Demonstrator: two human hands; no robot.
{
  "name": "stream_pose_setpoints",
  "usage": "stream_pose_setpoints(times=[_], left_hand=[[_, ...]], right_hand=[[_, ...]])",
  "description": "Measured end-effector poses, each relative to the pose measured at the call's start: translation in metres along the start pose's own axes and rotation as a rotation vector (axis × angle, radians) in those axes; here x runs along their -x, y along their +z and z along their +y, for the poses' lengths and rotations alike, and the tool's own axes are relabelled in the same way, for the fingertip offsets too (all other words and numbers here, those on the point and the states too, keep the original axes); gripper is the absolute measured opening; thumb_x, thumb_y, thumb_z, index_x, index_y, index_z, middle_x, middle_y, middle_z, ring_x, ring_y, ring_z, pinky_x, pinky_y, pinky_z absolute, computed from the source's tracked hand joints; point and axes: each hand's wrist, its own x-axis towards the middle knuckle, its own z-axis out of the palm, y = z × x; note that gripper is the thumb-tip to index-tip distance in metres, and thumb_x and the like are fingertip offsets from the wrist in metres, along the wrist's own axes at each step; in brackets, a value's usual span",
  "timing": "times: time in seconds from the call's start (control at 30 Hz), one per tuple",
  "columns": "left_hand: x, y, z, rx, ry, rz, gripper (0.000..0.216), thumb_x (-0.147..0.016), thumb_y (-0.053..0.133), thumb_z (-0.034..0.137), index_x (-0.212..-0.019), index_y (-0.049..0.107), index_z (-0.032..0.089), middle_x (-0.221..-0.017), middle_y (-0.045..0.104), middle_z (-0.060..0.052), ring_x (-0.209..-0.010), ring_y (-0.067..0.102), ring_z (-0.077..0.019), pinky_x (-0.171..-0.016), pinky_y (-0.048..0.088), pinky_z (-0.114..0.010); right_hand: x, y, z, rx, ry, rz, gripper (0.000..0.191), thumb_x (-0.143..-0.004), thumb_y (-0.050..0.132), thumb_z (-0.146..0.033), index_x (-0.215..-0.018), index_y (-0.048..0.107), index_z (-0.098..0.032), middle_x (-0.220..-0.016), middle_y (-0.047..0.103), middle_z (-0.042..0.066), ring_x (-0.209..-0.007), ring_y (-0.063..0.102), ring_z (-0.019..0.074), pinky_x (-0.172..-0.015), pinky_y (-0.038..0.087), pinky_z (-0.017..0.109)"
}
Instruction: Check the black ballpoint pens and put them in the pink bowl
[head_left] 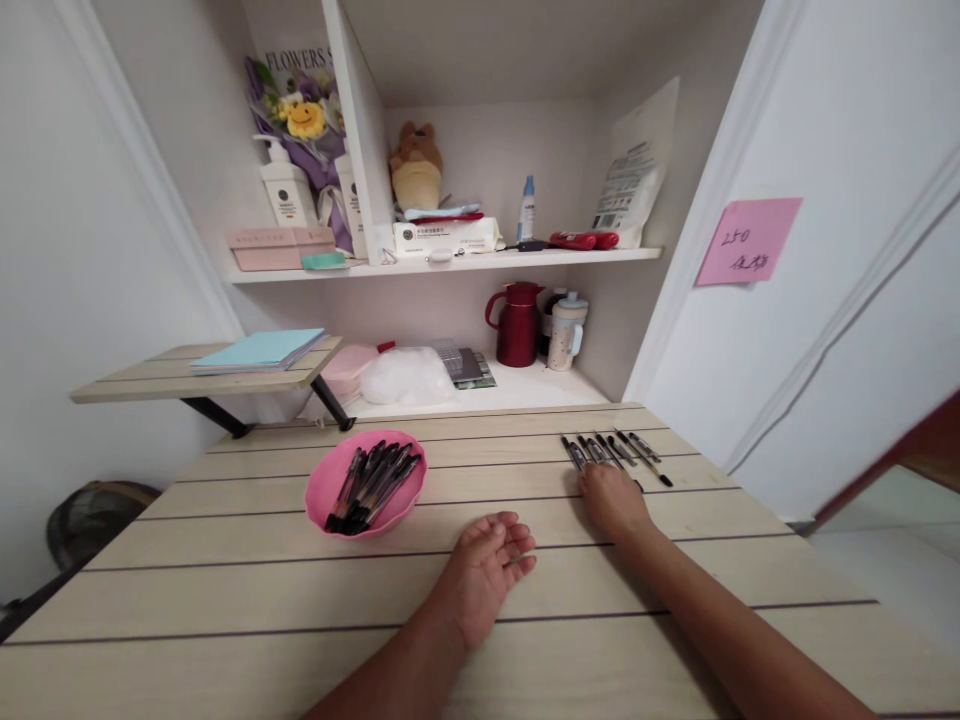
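Observation:
Several black-capped pens [627,451] lie side by side in a slanting row on the right of the wooden tabletop. Over the near, left part of that row, my right hand [611,497] is closed with curled fingers on a pen; its fingertips are hidden behind the knuckles. My left hand [491,565] rests palm up on the table, holding nothing, its fingers loosely bent and apart. To the left of it stands a pink bowl [318,490] with a wavy rim. A heap of similar black pens [373,488] leans inside the bowl.
Blue paper sheets [259,350] lie on a small raised shelf [135,385] at the left. Behind the table, the cabinet holds a red jug [517,325], a pale cup [568,332] and a white plastic bag [409,376]. A pink note [750,240] is stuck on the right wall.

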Motion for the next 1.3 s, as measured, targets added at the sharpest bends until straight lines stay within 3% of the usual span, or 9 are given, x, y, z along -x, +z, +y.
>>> stream_pose_setpoints(times=[0.43,0.67,1.3], left_hand=[[0.0003,0.0019,0.0014,-0.009,-0.006,-0.004,0.019,-0.070,0.064,0.023,-0.087,0.060,0.015,-0.082,0.063,-0.007,-0.078,0.058,-0.0160,-0.080,0.039,-0.033],[0.0001,0.0010,0.0009,-0.020,-0.004,-0.006,0.020,-0.069,0.065,0.023,-0.087,0.061,0.015,-0.082,0.063,-0.007,-0.077,0.059,-0.0155,-0.079,0.039,-0.033],[0.0000,0.0007,0.0009,-0.033,-0.017,-0.005,0.021,-0.068,0.066,0.022,-0.088,0.060,0.016,-0.082,0.063,-0.006,-0.078,0.059,-0.0153,-0.080,0.039,-0.033]], right_hand=[[0.0029,-0.0040,-0.0020,-0.027,0.014,0.025,0.026,-0.083,0.039,-0.025,-0.086,0.060,-0.011,-0.092,0.064,0.017,-0.081,0.061,0.0222,-0.067,0.041,0.029],[0.0046,-0.0027,-0.0013,-0.018,0.024,0.036,0.025,-0.084,0.036,-0.021,-0.096,0.055,-0.010,-0.091,0.064,0.016,-0.078,0.062,0.0207,-0.064,0.040,0.027],[0.0064,-0.0010,-0.0024,-0.044,0.064,0.039,0.024,-0.081,0.042,-0.026,-0.094,0.054,-0.011,-0.090,0.064,0.015,-0.081,0.061,0.0227,-0.066,0.040,0.029]])
